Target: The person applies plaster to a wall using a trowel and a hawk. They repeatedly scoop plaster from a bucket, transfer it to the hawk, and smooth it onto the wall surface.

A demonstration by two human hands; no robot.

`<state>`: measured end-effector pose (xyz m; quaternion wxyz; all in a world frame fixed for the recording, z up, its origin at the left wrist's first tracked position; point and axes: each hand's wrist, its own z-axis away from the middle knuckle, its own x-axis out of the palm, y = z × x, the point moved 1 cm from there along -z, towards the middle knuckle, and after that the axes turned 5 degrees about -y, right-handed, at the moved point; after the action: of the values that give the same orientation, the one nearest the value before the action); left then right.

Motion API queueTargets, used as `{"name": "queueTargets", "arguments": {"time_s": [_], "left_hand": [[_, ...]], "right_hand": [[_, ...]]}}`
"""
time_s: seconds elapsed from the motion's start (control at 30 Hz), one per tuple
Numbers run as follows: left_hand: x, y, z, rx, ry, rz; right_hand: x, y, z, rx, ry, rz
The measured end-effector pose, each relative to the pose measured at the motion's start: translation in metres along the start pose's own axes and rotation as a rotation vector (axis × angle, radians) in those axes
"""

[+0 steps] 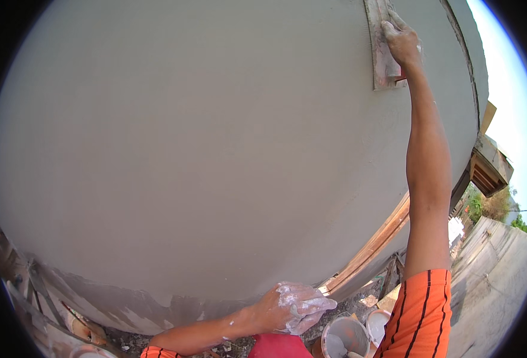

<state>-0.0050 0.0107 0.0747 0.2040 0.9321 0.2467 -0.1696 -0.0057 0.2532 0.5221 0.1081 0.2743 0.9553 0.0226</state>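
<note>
Trowel (378, 53): upper right of frame, apparently flat against grey wall (186, 149). Right grip (403, 45) clamped on its handle; plate shows left of and below the fingers. Judged light, stiff, slippery if wet; handle the best hold. Left grip (296, 307), lower centre: fingers curled; cannot tell whether closed on anything.

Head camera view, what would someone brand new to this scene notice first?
Probably the broad grey wall, smooth over most of its surface and filling most of the view. Next, the right hand at the upper right, holding a flat trowel against that wall, its arm rising from a bright orange, dark-striped sleeve. At lower centre, the left hand stands out, smeared with white.
</note>
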Motion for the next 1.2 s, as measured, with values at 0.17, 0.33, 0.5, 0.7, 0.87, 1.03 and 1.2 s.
{"name": "queueTargets", "arguments": {"time_s": [0.17, 0.33, 0.5, 0.7, 0.87, 1.03, 1.2], "left_hand": [[-0.001, 0.001, -0.017, 0.101, 0.087, -0.011], [-0.003, 0.004, -0.013, 0.127, 0.025, 0.013], [-0.007, 0.011, -0.002, 0.128, 0.062, -0.024], [-0.013, 0.034, -0.017, 0.153, 0.058, -0.050], [0.006, 0.006, -0.009, 0.043, -0.052, -0.041], [0.014, -0.012, -0.008, 0.000, -0.078, -0.063], [0.028, -0.005, -0.021, 0.108, 0.017, -0.022]], "right_hand": [[0.003, 0.150, -0.003, 0.289, -0.056, -0.067], [-0.009, 0.004, 0.088, 0.336, -0.344, -0.828], [0.038, -0.176, 0.284, -0.220, -0.831, -0.219], [0.074, -0.091, 0.507, -0.529, -0.864, -0.123], [0.041, -0.041, 0.336, -0.317, -0.251, 0.129], [0.020, 0.049, 0.153, 0.205, -0.054, -0.026], [-0.006, 0.196, 0.149, 0.761, -0.092, -0.574]]}}
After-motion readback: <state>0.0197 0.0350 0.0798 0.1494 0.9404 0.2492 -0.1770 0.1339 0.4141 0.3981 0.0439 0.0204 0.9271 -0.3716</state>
